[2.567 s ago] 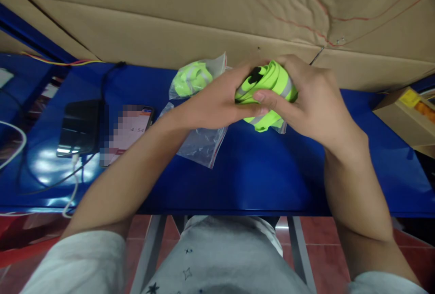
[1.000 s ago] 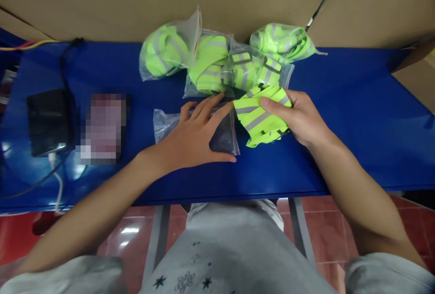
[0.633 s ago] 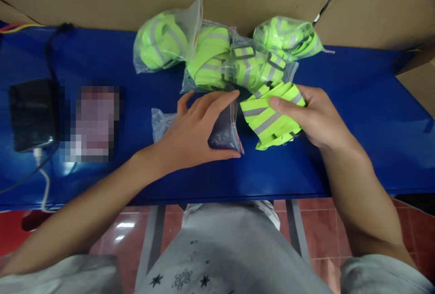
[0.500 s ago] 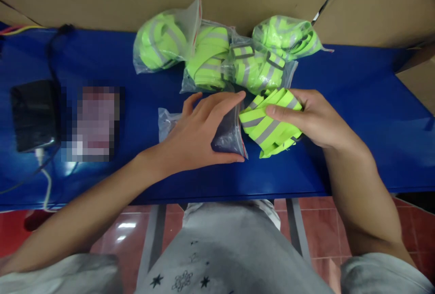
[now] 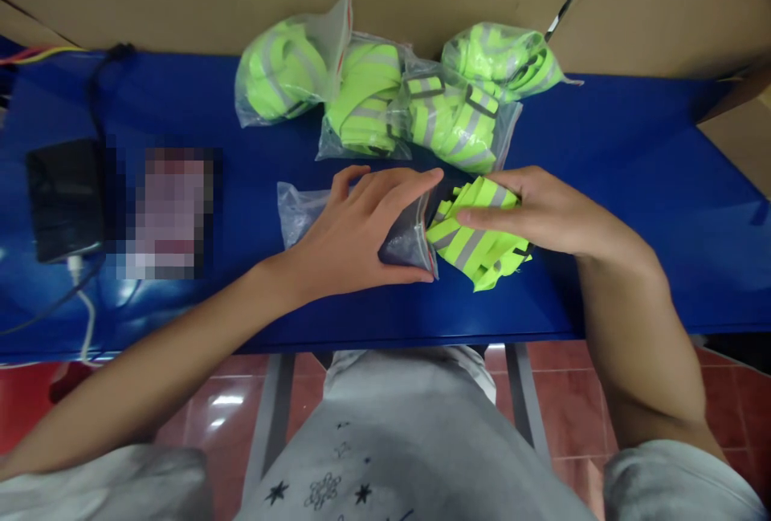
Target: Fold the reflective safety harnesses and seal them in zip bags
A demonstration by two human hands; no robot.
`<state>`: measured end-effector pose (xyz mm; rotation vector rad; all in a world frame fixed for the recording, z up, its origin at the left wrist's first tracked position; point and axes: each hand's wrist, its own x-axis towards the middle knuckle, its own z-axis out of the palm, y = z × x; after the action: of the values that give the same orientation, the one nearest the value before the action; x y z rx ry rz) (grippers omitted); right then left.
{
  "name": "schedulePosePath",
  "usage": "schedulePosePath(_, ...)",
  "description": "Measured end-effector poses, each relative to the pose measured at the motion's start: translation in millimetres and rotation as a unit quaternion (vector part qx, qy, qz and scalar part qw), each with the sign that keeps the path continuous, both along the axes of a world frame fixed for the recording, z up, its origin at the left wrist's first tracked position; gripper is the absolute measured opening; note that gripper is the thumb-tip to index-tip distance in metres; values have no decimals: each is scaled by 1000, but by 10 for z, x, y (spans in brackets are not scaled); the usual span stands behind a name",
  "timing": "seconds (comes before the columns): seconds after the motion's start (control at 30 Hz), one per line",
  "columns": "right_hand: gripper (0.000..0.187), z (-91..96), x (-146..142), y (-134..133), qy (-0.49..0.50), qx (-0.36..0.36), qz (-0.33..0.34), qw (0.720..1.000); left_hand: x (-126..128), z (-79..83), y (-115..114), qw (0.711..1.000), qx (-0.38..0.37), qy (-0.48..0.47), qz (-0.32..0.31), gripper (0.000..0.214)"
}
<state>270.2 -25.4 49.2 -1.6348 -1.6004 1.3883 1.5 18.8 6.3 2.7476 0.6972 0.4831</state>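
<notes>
Indoor lighting is moderate to dim and fairly even. White glare is noted on the floor [image 5: 198,417] at near left, with small glints on the clear bag [image 5: 292,212]. A soft shadow darkens the counter [image 5: 632,184] beside the right hand [image 5: 536,204]. Coarse pixelation masks the phone [image 5: 172,212] at left. Fine detail is soft; wide-angle distortion stretches the near sleeves [image 5: 680,477].

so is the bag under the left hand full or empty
It looks empty: the bag shows nothing bright green inside, unlike the filled bags behind it, though the left hand hides its middle.
</notes>
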Motion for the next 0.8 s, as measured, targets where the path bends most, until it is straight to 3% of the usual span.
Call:
schedulePosePath(0.17, 31, 27, 35, -42, 104, 23, -65, 992, 5, 35, -5, 1000, -4, 22, 3, 109)
schedulePosePath(0.4, 24, -34, 19, 3, 80, 20, 21, 996, 76, 115, -25, 1000, -2, 11, 4, 109)
schedulePosePath(0.63, 31, -141, -10, 38, 60, -23, 62, 996, 236, 32, -32, 996, 43, -18, -71, 102)
schedulePosePath(0.8, 46, -229, -20, 39, 41, 12, 47, 998, 211, -26, -47, 999, -11, 31, -11, 125)
